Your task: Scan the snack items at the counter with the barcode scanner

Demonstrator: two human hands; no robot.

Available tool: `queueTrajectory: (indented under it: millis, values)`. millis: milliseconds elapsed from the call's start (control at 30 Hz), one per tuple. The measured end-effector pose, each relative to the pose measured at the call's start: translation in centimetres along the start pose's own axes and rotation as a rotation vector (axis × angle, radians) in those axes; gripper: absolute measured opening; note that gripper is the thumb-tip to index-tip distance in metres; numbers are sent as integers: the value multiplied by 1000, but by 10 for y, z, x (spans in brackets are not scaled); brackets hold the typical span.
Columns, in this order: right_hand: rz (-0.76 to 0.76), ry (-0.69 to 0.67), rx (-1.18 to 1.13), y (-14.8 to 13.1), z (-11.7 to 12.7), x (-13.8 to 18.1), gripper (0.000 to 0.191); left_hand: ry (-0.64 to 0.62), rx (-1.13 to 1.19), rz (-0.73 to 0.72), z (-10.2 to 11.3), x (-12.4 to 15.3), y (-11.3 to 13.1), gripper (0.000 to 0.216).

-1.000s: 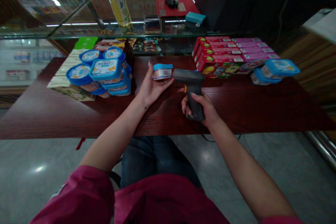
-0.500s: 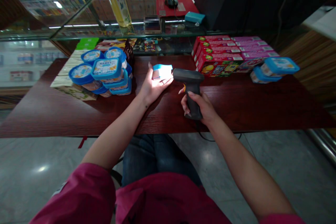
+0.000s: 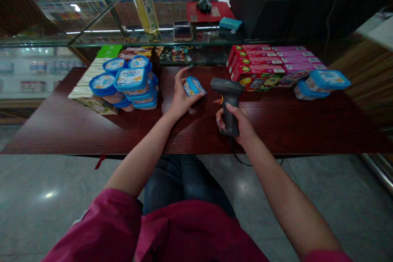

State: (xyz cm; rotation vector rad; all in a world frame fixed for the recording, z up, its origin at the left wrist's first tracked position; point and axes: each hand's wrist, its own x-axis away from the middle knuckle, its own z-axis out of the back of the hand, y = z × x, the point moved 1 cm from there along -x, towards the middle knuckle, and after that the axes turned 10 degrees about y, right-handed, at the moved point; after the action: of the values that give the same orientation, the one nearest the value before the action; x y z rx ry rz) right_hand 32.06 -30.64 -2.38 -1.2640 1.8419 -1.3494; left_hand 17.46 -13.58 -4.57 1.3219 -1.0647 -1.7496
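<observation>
My left hand (image 3: 183, 97) is closed around a small blue-lidded plastic tub (image 3: 193, 86), tilted, with its printed lid turned up and toward the right. Just right of it, my right hand (image 3: 236, 120) grips a dark grey barcode scanner (image 3: 229, 106) by the handle, its head pointing left toward the tub. The index finger lies by the yellow trigger. To the left of my left hand stand several stacked blue-lidded tubs (image 3: 130, 80), some round and some rectangular.
Red boxes (image 3: 256, 74) and pink boxes (image 3: 302, 65) sit in rows at the back right, beside two more tubs (image 3: 328, 80). Pale green boxes (image 3: 92, 98) line the left. Behind the wooden table (image 3: 190, 139), a glass counter holds a bottle (image 3: 144, 6) and a mouse (image 3: 204, 6).
The bright scanner light on the tub has gone out. My left hand has turned the tub so its lid shows. The scanner has shifted slightly right in the view.
</observation>
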Motion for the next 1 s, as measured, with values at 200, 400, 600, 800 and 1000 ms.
queueTrajectory:
  millis: [200,400,600,800,1000]
  values:
    - [-29,0,33,1,3,-1,54,-57,-420,-252,15,21,2,56]
    - [-8,-34,75,5,2,-2,52,-127,-615,-269,68,74,33,55]
    - [43,-42,103,7,5,-4,49,-164,-917,-253,144,132,59,62]
    - [108,-82,157,11,3,-5,44,-59,-992,-317,197,147,51,55]
    - [145,-66,211,13,3,-2,42,-3,-986,-304,222,136,39,51]
